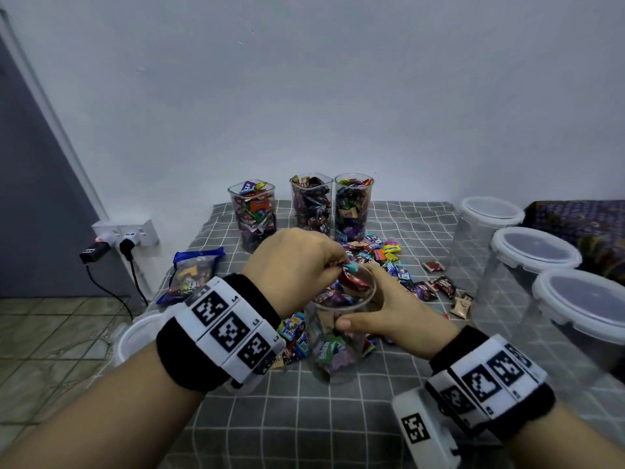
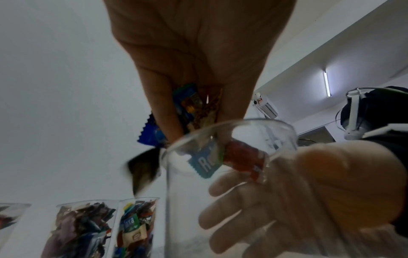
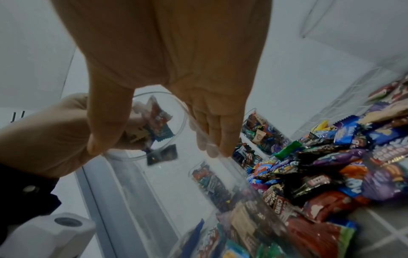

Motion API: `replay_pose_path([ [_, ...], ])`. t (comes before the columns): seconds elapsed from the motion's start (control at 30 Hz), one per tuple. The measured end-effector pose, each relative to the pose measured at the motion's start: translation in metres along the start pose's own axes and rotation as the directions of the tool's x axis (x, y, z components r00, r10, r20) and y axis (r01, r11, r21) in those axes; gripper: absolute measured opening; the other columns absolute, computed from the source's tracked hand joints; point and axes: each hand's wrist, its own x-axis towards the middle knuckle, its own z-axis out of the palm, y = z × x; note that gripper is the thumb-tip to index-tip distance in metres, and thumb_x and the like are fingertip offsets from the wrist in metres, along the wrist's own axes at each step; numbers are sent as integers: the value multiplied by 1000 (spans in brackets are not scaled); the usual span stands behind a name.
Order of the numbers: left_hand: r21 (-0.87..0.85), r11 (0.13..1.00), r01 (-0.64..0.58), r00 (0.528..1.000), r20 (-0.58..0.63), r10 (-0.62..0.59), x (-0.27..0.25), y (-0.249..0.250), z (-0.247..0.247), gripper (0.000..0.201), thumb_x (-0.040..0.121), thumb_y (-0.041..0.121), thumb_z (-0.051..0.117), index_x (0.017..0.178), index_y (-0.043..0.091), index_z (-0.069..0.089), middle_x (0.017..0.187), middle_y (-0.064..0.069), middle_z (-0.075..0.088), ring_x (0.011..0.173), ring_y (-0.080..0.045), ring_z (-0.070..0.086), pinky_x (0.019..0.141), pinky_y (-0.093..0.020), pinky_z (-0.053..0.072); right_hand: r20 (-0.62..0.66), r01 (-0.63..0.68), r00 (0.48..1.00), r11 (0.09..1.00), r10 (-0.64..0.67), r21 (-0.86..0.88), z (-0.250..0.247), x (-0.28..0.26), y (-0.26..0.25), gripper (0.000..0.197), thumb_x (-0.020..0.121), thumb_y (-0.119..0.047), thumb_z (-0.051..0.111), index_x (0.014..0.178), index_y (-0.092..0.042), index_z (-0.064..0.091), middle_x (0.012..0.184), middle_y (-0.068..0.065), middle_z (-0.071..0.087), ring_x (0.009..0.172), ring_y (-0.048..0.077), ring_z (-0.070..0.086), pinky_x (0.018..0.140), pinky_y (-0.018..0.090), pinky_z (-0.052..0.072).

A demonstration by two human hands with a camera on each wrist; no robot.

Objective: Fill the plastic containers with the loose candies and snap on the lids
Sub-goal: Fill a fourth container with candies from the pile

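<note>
1. The left hand bunches its fingers round a cluster of small wrapped candies directly over the mouth of a tall clear plastic container. A blurred dark wrapper hangs outside the rim; I judge it may fall onto the grey checked cloth and need picking up again.
2. The right hand wraps thumb and fingers round that container's upper wall, steadying it on the worktop. A slackened hold could tip this narrow, partly filled container.
3. Three full lidless containers stand at the back, with loose candies between. Overfilling could stop a lid snapping shut.
</note>
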Motion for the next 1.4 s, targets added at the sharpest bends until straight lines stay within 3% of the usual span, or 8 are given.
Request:
replay_pose_path([
  [0.43,-317,945,83,996,3,-86,-4,3,10,30,77,30,72,107,32,69,96,7,70,91,-11,63,80,-32,48,-19,0,1000,1000,0,-25,1,0,2,79,61,-12,78,130,-12,39,122,5,59,111,7,59,87,19,48],
  [0.63,-522,845,112,968,-133,-211,-8,-6,11,18,85,27,67,102,27,71,91,14,69,84,-3,64,79,-28,52,2,-2,1000,989,2,-151,-4,-3,4,76,71,0,76,129,-27,34,116,-16,55,101,-18,53,82,5,42],
  [0.77,-615,756,222,898,-174,-405,-15,-34,13,19,89,21,62,94,39,66,87,18,67,80,2,63,74,-26,53,35,5,999,910,10,-414,-13,-2,17,86,68,-16,78,140,-27,30,135,-10,46,125,1,44,106,25,37],
  [0.83,-575,759,306,860,-174,-479,-19,-48,19,19,90,20,59,99,35,67,90,13,68,85,-4,64,78,-30,53,-59,-25,998,805,-13,-592,-21,2,19,80,70,-23,70,141,-22,32,140,-3,43,130,12,39,110,34,33],
  [0.9,-455,795,402,843,-154,-515,-21,-57,26,19,92,22,57,105,31,67,96,8,69,87,-9,63,79,-32,53,-194,-123,980,673,-31,-729,-29,7,18,72,79,-17,65,142,-16,31,142,4,39,133,19,34,110,31,29],
  [1.03,-140,835,532,842,-15,-539,-17,-68,50,27,92,30,52,118,35,61,120,5,63,101,-16,60,83,-32,50,-289,-185,949,517,-127,-836,-36,23,20,66,84,-25,62,142,-12,32,143,7,38,131,21,33,107,30,27],
  [1.17,49,837,545,814,210,-542,-7,-82,77,52,86,51,57,134,38,44,143,6,42,123,-18,48,96,-35,44,-251,-200,965,418,-72,-886,-38,42,30,78,82,-45,63,144,-14,27,147,6,32,135,22,27,111,35,29],
  [1.4,125,873,472,663,603,-445,2,-93,106,115,52,74,70,146,45,10,155,-1,19,137,-27,30,107,-50,35,-136,-208,969,374,208,-904,-26,62,51,90,81,-61,56,150,-26,9,155,7,15,142,26,15,114,45,24],
])
